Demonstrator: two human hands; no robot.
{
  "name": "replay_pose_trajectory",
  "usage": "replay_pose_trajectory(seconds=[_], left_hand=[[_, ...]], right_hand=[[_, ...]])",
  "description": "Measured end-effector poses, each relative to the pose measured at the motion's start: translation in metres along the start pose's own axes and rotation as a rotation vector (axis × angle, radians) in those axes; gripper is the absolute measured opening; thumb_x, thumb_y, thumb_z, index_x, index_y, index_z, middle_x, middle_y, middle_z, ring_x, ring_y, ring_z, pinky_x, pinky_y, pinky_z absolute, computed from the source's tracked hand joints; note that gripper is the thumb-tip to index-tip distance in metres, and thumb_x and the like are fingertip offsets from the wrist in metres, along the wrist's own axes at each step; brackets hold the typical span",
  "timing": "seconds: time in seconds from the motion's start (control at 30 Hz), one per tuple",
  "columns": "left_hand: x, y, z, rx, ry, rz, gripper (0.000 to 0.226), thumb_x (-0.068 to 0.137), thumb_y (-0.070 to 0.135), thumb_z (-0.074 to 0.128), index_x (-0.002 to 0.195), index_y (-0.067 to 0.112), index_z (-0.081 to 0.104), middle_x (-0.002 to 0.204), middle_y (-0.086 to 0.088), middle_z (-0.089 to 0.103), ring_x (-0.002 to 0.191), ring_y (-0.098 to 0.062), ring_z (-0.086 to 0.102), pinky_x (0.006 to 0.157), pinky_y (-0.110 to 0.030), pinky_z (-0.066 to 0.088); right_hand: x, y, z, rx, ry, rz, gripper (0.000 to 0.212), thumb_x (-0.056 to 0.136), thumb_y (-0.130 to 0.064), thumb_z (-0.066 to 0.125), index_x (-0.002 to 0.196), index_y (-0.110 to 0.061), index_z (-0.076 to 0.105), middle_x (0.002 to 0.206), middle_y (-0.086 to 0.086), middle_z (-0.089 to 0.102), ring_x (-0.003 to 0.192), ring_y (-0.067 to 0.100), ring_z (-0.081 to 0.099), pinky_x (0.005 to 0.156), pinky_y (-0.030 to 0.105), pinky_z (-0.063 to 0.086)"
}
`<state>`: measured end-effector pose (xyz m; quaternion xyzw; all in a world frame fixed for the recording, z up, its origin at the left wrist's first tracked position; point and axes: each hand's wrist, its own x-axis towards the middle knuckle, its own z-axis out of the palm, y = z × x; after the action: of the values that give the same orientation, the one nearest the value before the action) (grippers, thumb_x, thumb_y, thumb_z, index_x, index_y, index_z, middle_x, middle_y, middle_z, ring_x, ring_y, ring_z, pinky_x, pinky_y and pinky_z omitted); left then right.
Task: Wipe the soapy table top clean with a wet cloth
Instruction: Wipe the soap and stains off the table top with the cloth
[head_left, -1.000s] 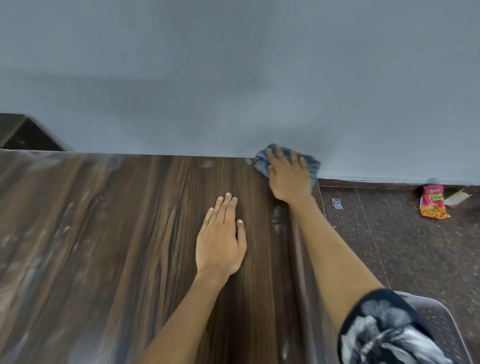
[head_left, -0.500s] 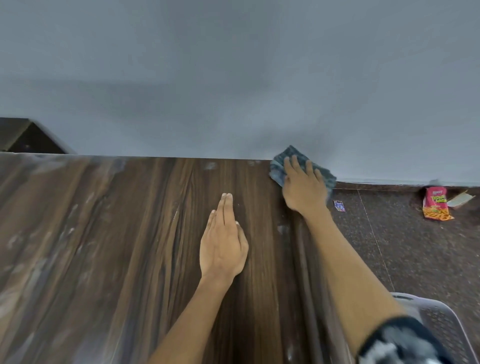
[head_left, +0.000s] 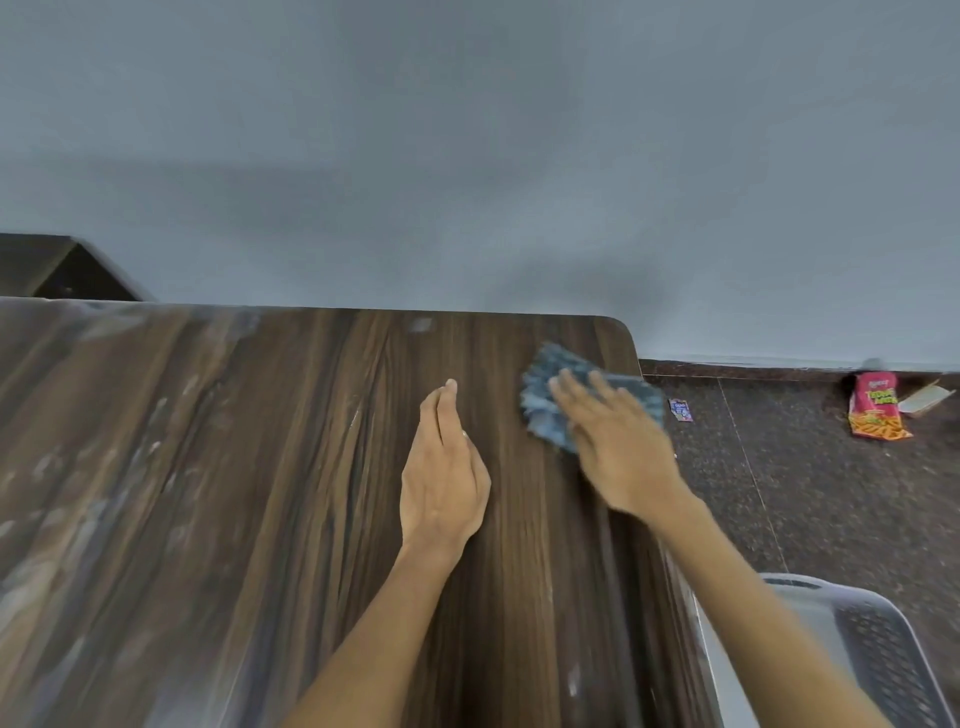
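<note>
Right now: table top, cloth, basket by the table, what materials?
Table top: looks like dark wood-grain laminate, smooth; the streaky grain and pale soap smears sit on a flat surface. Cloth under the right hand: soft blue-grey fabric, blurred. Basket: probably grey moulded plastic, with perforated walls.

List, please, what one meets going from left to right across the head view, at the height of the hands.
Soapy table top → left hand → blue cloth under right hand → small wrapper → red snack packet.
</note>
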<state>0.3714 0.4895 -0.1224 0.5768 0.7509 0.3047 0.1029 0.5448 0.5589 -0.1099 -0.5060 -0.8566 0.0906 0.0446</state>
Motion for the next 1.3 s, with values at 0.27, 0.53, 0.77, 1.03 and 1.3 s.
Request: replay_pose_trajectory(seconds=[0.27,0.53,0.77,1.03,1.3], left_hand=[[-0.001,-0.001,0.002,-0.019,0.041,0.038,0.043,0.095,0.011,0.037,0.137,0.006,0.034,0.135,-0.009,0.044,0.111,-0.022,0.055,0.082,-0.021,0.043],[-0.015,-0.007,0.001,0.095,-0.064,-0.002,0.050,0.094,0.010,0.037,0.143,0.009,0.027,0.144,-0.007,0.039,0.135,-0.019,0.032,0.112,-0.030,0.026],[-0.039,-0.012,-0.003,0.245,-0.130,0.014,0.046,0.099,0.020,0.028,0.144,0.019,0.024,0.153,0.002,0.021,0.142,-0.014,0.012,0.115,-0.029,0.008],[-0.070,-0.017,-0.012,0.213,-0.147,0.037,0.048,0.098,0.022,0.028,0.145,0.015,0.021,0.154,0.001,0.018,0.143,-0.013,0.008,0.116,-0.029,0.006],[-0.096,-0.019,-0.021,0.190,-0.128,0.023,0.046,0.099,0.024,0.026,0.145,0.019,0.019,0.153,0.004,0.017,0.142,-0.010,0.008,0.115,-0.026,0.003]], right_hand=[[0.086,-0.030,0.008,-0.085,-0.026,0.148,0.059,0.094,-0.018,0.032,0.148,-0.016,0.008,0.157,0.005,0.007,0.142,0.032,0.006,0.114,0.044,0.009],[-0.070,-0.043,0.021,-0.070,0.062,0.160,0.056,0.085,-0.021,0.036,0.140,-0.020,0.038,0.145,-0.003,0.039,0.134,0.025,0.035,0.107,0.041,0.029],[0.004,-0.039,0.003,-0.039,-0.010,0.383,0.063,0.094,-0.021,0.035,0.148,-0.015,0.004,0.157,0.003,0.003,0.143,0.029,0.000,0.115,0.041,0.007],[-0.135,-0.096,0.028,-0.008,0.028,0.156,0.054,0.082,-0.025,0.041,0.136,-0.022,0.045,0.140,-0.006,0.045,0.130,0.022,0.042,0.103,0.039,0.034],[-0.075,-0.056,0.011,0.007,0.001,0.501,0.054,0.097,-0.025,0.026,0.148,-0.018,0.012,0.156,0.000,0.011,0.143,0.028,0.006,0.114,0.042,0.012]])
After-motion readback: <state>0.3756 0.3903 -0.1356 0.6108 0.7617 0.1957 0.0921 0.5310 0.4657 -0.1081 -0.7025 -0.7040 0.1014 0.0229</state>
